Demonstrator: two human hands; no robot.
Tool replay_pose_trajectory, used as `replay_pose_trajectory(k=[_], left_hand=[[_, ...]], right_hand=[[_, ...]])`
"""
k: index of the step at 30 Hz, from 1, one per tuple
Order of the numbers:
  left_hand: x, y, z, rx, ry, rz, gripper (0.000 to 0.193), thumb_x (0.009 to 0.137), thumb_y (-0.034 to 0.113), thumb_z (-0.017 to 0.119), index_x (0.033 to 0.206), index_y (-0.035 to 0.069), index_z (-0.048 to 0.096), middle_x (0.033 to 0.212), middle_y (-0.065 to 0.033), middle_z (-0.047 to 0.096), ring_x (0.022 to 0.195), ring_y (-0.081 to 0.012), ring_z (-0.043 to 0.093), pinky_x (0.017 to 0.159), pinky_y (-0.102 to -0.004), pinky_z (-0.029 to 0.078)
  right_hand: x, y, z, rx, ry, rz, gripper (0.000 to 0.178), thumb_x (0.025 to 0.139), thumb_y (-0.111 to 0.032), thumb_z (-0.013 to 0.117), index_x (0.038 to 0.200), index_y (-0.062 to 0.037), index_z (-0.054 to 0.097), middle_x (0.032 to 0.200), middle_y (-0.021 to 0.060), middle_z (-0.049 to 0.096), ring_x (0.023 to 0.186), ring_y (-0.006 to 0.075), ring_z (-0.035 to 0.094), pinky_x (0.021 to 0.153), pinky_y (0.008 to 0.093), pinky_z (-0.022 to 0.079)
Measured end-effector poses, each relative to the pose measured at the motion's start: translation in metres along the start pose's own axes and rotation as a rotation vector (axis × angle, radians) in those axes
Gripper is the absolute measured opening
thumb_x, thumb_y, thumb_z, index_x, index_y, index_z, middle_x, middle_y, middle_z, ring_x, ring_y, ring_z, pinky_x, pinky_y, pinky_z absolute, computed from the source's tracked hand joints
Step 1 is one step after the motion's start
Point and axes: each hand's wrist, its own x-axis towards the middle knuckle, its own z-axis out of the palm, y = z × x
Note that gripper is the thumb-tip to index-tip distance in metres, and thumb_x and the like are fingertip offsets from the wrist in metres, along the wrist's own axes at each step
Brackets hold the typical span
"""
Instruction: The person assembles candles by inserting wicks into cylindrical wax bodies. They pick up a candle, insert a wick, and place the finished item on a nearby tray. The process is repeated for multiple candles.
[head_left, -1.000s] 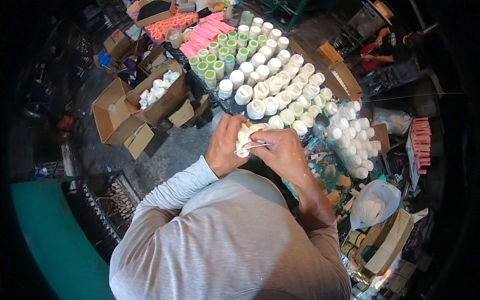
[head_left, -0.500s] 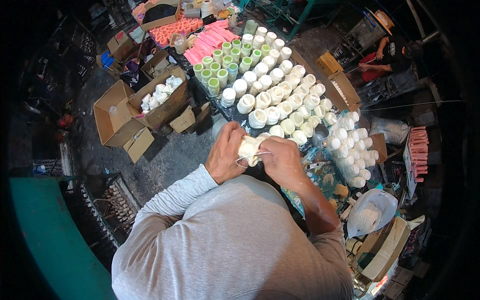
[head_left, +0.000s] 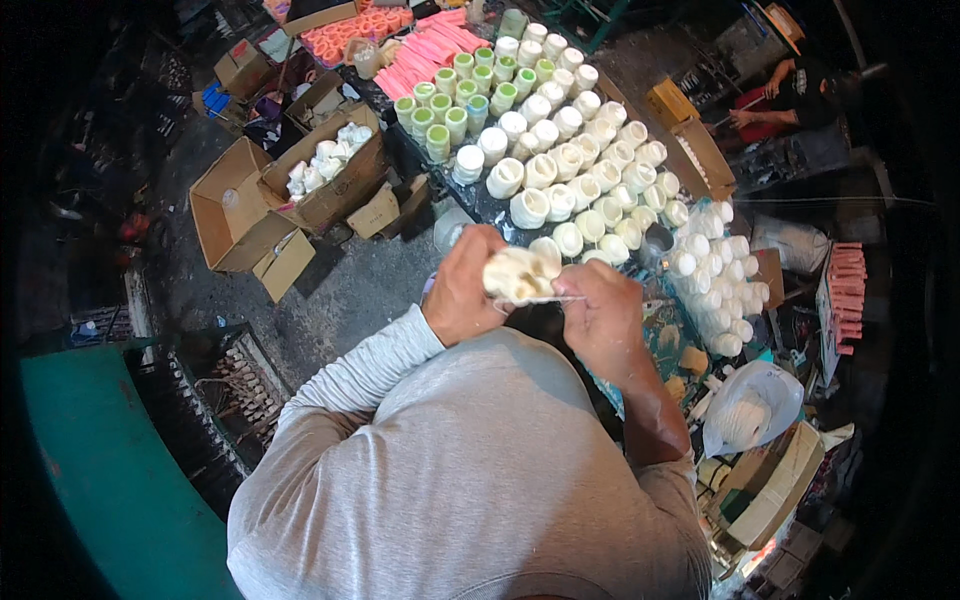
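Observation:
My left hand (head_left: 465, 287) is closed round a cream-coloured, soft-looking hollow piece (head_left: 515, 277), held in front of my chest. A thin pale string (head_left: 548, 299) runs along its near side. The string's right end is pinched in the fingers of my right hand (head_left: 606, 318), which is closed just right of the piece. Beyond my hands, rows of similar white, cup-shaped pieces (head_left: 541, 172) stand on a dark table (head_left: 490, 212). What the left fingertips press on behind the piece is hidden.
Green-topped tubes (head_left: 438, 142) and pink strips (head_left: 428, 55) lie farther back on the table. At left are open cardboard boxes (head_left: 225, 215), one with white pieces. More white pieces (head_left: 712, 280) stand at right, near a plastic bag (head_left: 752, 408). A co-worker (head_left: 785, 98) sits at far right.
The string hung in a loose loop by the piece and now stretches straight to my right hand. My right hand has shifted slightly rightward, and the piece has turned. The whole view has shifted a little.

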Motion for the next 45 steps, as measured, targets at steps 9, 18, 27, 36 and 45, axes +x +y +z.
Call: replay_pose_trajectory(k=[9,18,27,36,45], left_hand=[[0.002,-0.008,-0.003,-0.075,0.086,-0.185,0.050,0.067,0.002,0.079,0.109,0.000,0.054,0.101,-0.0169,0.057,0.088,-0.0344,0.063,0.081,-0.0398,0.053],[0.001,0.002,-0.008,-0.074,0.109,-0.160,0.051,0.067,0.003,0.080,0.110,0.000,0.053,0.105,-0.0175,0.057,0.091,-0.0345,0.064,0.081,-0.0398,0.053],[0.000,0.011,-0.016,-0.001,0.101,-0.056,0.053,0.068,0.001,0.082,0.112,0.000,0.054,0.109,-0.0190,0.056,0.095,-0.0378,0.062,0.082,-0.0414,0.053],[-0.007,0.015,-0.028,0.128,0.078,-0.005,0.058,0.066,-0.003,0.071,0.121,-0.002,0.052,0.120,-0.0255,0.051,0.103,-0.0454,0.061,0.088,-0.0475,0.055],[-0.009,0.017,-0.035,0.173,0.069,-0.031,0.060,0.067,-0.002,0.072,0.123,-0.003,0.051,0.122,-0.0259,0.050,0.103,-0.0465,0.061,0.088,-0.0484,0.055]], right_hand=[[-0.004,0.048,0.010,1.346,0.339,0.565,0.018,0.104,-0.020,0.061,0.094,-0.0066,0.057,0.078,-0.0017,0.055,0.076,0.0150,0.056,0.083,0.0325,0.048],[-0.029,0.036,0.027,1.463,0.263,0.500,0.023,0.109,-0.017,0.058,0.112,0.0018,0.070,0.081,0.0027,0.061,0.077,0.0156,0.058,0.075,0.0308,0.050],[-0.013,-0.009,0.016,1.050,0.154,0.433,0.030,0.107,-0.026,0.062,0.103,0.0027,0.072,0.086,0.0061,0.070,0.076,0.0112,0.060,0.071,0.0279,0.051],[-0.012,-0.030,0.016,0.446,0.117,0.299,0.030,0.109,-0.024,0.060,0.097,0.0019,0.070,0.082,0.0036,0.069,0.070,0.0079,0.063,0.065,0.0233,0.051],[-0.010,-0.031,0.022,0.291,0.120,0.208,0.031,0.108,-0.024,0.061,0.093,0.0019,0.069,0.078,0.0047,0.070,0.068,0.0100,0.062,0.063,0.0263,0.050]])
